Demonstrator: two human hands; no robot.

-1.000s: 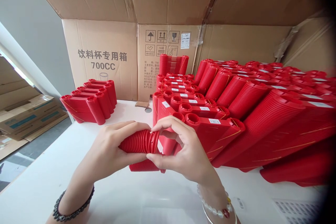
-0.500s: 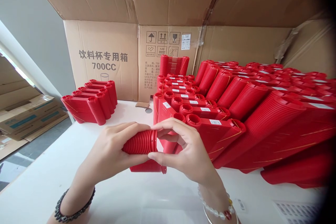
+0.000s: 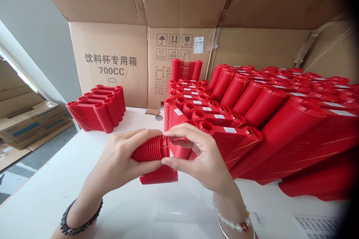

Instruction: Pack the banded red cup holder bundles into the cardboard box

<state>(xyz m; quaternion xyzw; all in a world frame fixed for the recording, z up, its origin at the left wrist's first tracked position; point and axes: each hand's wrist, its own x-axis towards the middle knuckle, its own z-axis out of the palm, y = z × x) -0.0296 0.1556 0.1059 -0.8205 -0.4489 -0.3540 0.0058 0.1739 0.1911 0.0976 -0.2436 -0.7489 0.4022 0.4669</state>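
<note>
Left hand (image 3: pixel 119 157): fingers wrapped around a short stack of nested red ribbed plastic holders (image 3: pixel 151 149), gripping one rounded lobe from the left, thumb on top. Right hand (image 3: pixel 203 157): thumb and forefinger pinched on the open end of the same stack, remaining fingers curled above it. Stack held on its side just above a white table top (image 3: pixel 56 194), at centre, directly in front of the rows of bundled stacks. Lower lobe of the held stack visible beneath the fingers, close to the table; contact with the surface cannot be told.

Black bead bracelet (image 3: pixel 80 220) on the left wrist; pale bead bracelet with one red bead (image 3: pixel 232 224) on the right wrist.

Immediately behind the hands: long rows of red ribbed holder bundles (image 3: pixel 266 119), leaning, bound with thin yellow bands, several with small white labels on the end faces. Far left on the table: separate smaller group of red holder stacks (image 3: pixel 95 108), lying on their sides, well apart from the hands. Behind everything: brown cardboard cartons (image 3: pixel 112 52) printed with Chinese characters and "700CC", upper flaps open overhead. More flat cartons (image 3: pixel 30 119) beyond the left table edge.
</note>
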